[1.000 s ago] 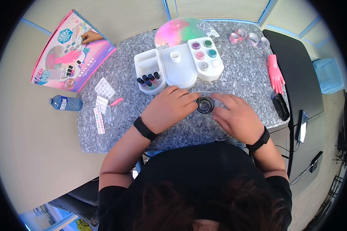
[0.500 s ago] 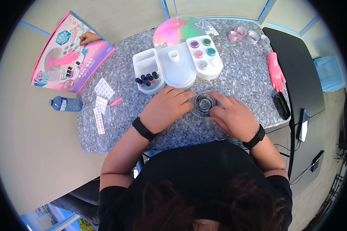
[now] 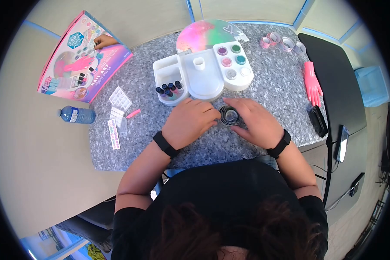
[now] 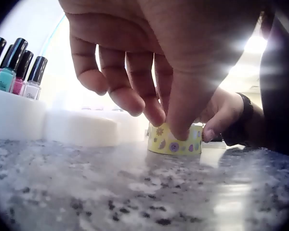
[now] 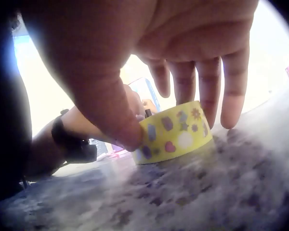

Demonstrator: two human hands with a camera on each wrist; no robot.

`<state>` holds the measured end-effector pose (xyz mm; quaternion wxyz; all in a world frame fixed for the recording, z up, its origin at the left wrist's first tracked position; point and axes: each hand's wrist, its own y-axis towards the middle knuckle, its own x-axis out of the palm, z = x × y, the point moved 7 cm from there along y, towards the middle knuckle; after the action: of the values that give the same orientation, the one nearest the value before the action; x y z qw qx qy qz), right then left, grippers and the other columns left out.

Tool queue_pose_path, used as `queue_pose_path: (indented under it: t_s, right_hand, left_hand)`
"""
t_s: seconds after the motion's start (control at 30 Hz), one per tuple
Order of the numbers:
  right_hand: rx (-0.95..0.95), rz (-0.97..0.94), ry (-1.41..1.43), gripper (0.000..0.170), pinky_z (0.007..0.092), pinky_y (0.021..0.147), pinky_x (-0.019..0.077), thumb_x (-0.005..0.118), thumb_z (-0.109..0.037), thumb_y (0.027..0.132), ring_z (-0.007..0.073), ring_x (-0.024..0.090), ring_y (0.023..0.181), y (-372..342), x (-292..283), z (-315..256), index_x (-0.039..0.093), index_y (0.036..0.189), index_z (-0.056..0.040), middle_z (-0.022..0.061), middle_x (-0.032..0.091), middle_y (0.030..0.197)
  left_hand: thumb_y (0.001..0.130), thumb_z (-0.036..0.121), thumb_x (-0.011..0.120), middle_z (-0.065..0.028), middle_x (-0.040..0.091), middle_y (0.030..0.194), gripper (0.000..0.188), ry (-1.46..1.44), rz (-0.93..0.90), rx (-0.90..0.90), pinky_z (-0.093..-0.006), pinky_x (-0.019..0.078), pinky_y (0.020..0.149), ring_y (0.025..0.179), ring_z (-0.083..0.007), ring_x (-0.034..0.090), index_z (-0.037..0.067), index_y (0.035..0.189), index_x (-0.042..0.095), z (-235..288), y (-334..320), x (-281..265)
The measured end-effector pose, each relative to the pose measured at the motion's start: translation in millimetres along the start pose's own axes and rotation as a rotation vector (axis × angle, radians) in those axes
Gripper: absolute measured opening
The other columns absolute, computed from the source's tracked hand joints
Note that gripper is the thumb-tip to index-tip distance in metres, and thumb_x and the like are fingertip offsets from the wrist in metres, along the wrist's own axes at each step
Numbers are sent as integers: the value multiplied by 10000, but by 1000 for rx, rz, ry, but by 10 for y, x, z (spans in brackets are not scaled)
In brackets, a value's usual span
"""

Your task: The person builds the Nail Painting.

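Nearest: a person in a black short-sleeved top [image 3: 212, 184], black wristband [image 3: 280, 145] at each wrist. Both hands forward over a grey speckled, stone-look surface [image 3: 277, 80].

Right hand [image 3: 261, 123]: thumb on the near side, fingers on the far side of a yellow ring-shaped band [image 5: 176, 132] printed with flowers, hearts and other small shapes. Right grip clamped on this band. Left hand [image 3: 190, 123]: at the band's left side, fingers bent downward; left wrist view has the thumb in front of the yellow wall. Whether the left grip pinches or merely touches, cannot tell. Band sits edge-down on the surface, between the hands; dark concentric rings visible from above.

Off left, a narrow white strip [image 3: 113, 134] dotted with coloured stickers or gems, a slim pink tool [image 3: 134, 113], a white compartmented tray [image 3: 120, 99]. Clear blue-tinted plastic bottle [image 3: 76, 115] past the surface's left edge. Off right, a black oblong case [image 3: 318, 121], just beyond it a pink plastic model hand [image 3: 311, 82], fingers toward the case.

Farther, beyond the band: a white moulded plastic unit [image 3: 203, 84]. Black-capped nail polish bottles [image 3: 170, 90] in its left section, a short white post [image 3: 199, 64] mid-unit, six round glitter pots [image 3: 236, 60] at right.

Farthest: iridescent pink-green disc [image 3: 206, 34] behind the unit; pink-and-purple printed cardboard box [image 3: 84, 60], far left; patterned ring rolls [image 3: 275, 38], far right.
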<state>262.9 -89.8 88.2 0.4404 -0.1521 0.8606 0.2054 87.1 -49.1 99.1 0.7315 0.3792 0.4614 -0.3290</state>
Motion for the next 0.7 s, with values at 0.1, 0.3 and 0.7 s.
queue_pose_path:
  t_s: [0.1, 0.3, 0.7]
  right_hand:
    - [40, -71, 101, 881, 496, 1183, 481, 846, -79, 864, 413, 604, 1376, 47, 63, -2, 421, 1636, -74, 186, 634, 1470]
    - [20, -44, 241, 909, 480, 1148, 508, 839, -18, 847, 433, 614, 1352, 89, 68, -60, 395, 1638, -71, 219, 613, 1462]
    - [44, 25, 359, 803, 450, 1100, 541, 847, 3, 848, 394, 666, 1291, 77, 98, 0, 448, 1543, -40, 199, 673, 1326]
  left_hand:
    - [918, 258, 821, 17, 722, 1076, 231, -20, 13, -13, -386, 506, 868, 998, -226, 693, 208, 1138, 772, -26, -15, 41]
    - [916, 242, 818, 22, 688, 1048, 218, -46, -13, 13, -397, 503, 872, 1003, -230, 677, 223, 1131, 782, -53, -36, 66]
    - [877, 193, 847, 17, 679, 1055, 140, -106, 33, -4, -403, 516, 829, 977, -234, 682, 185, 1007, 795, -30, -80, -10]
